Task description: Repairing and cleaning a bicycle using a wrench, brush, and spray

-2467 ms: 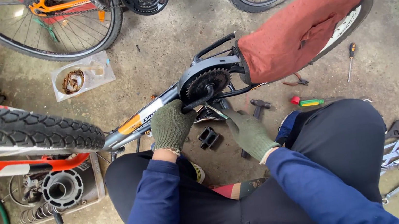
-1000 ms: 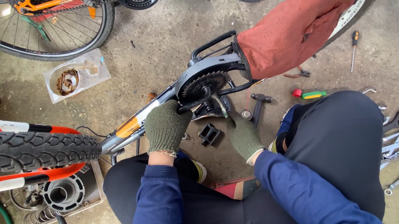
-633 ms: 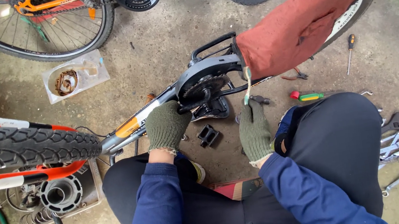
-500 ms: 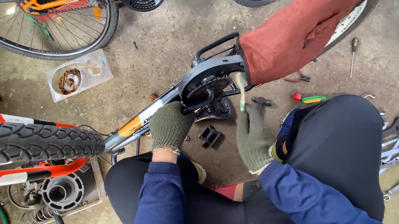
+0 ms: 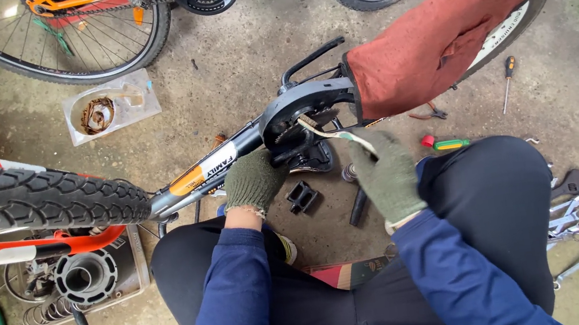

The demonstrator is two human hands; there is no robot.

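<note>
— hands first: what's the left hand (image 5: 253, 180) doing?
— gloved, clamped on the black crank (image 5: 295, 156) under the chain guard (image 5: 305, 101) of the bike frame (image 5: 208, 172) lying on the floor.
— and the right hand (image 5: 390, 177)?
— closed on a thin pale tool (image 5: 334, 133), its tip poking into that guard; wrenches (image 5: 577, 220) lie far right.

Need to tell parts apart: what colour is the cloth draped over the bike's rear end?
Rust-red fabric cloth, clearest in the head view.
</note>
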